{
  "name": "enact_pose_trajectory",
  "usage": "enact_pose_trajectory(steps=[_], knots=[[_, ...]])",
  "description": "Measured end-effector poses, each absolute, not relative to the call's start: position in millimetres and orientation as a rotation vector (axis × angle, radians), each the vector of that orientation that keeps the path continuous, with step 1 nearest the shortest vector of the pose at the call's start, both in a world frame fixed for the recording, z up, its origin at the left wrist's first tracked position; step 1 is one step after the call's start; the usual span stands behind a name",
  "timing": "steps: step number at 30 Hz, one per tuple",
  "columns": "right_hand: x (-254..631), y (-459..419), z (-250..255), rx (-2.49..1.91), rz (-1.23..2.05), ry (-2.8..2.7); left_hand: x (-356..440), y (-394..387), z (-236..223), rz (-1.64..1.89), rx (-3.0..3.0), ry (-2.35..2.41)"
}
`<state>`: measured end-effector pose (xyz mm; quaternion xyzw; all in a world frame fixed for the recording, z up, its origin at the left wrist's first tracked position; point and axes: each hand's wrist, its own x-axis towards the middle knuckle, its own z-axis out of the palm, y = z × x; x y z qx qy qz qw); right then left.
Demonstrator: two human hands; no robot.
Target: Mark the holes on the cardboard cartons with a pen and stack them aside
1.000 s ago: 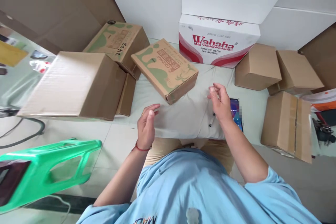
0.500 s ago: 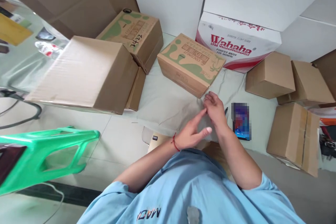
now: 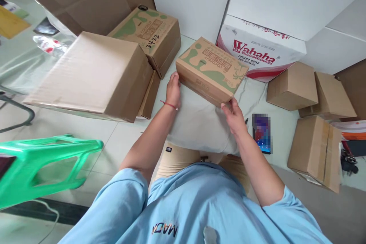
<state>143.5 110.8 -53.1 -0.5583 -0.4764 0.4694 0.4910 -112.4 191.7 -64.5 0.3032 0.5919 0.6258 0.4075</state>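
Fingers of the left hand (image 3: 173, 90), held close together, are set against the left end of a brown coconut carton (image 3: 210, 69) printed in green, at its near corner. At the near right corner, the thumb of the right hand (image 3: 235, 118) is placed on the near side and its fingers are curved around the right end. Whether either hand is firmly clamped cannot be told. The carton is thus framed by both hands and laid at a slant on pale cloth (image 3: 197, 126). To the right, a phone (image 3: 262, 135) is seen. Behind the carton, a red-and-white Wahaha box (image 3: 257, 51) is set. On the left, a second coconut carton (image 3: 143, 30), marked 2422, is partly hidden by a large plain box (image 3: 85, 74).
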Motion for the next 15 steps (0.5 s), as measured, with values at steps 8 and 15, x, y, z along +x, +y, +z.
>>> enact_pose_trajectory(steps=[8, 15], knots=[[176, 67, -41, -1.485, 0.841, -1.002, -81, 22, -34, 1.624, 1.045, 1.262], [194, 37, -28, -1.395, 1.06, -0.673, -75, -40, 7, 1.536, 1.392, 1.247]])
